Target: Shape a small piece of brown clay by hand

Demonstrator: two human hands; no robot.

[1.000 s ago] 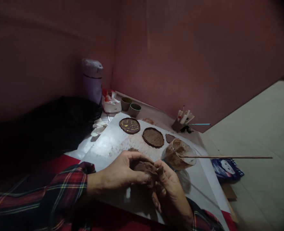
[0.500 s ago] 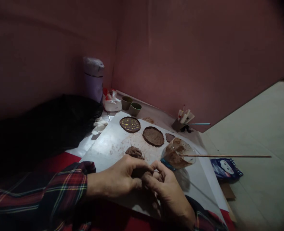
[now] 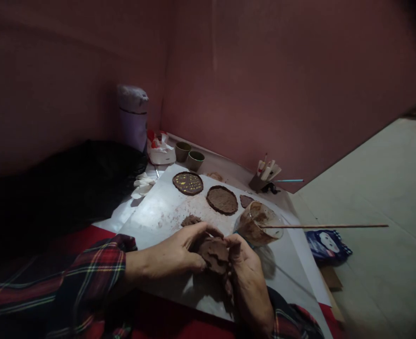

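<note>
A brown lump of clay (image 3: 213, 254) is gripped between my two hands above the near edge of the white sheet (image 3: 148, 207). My left hand (image 3: 180, 252) curves round its left side, thumb below and fingers over the top. From the right, my right hand (image 3: 245, 268) presses on the clay with bent fingers; some of them are hidden. Just beyond my left fingers lies a rough pile of clay (image 3: 191, 220). Farther back are a flat clay disc (image 3: 222, 199), a disc with yellow specks (image 3: 188, 183) and a small clay piece (image 3: 246, 201).
Right of my hands stands a clay-smeared glass (image 3: 255, 223) with a long stick (image 3: 328, 226) jutting right. Two small cups (image 3: 196, 161), a tool holder (image 3: 259, 182) and a lilac bottle (image 3: 133, 122) are at the back. A black bag (image 3: 70, 188) is at left.
My hands have moved slightly apart and turned, so the lump of clay now shows between them. The right fingers have shifted from its top to its right side.
</note>
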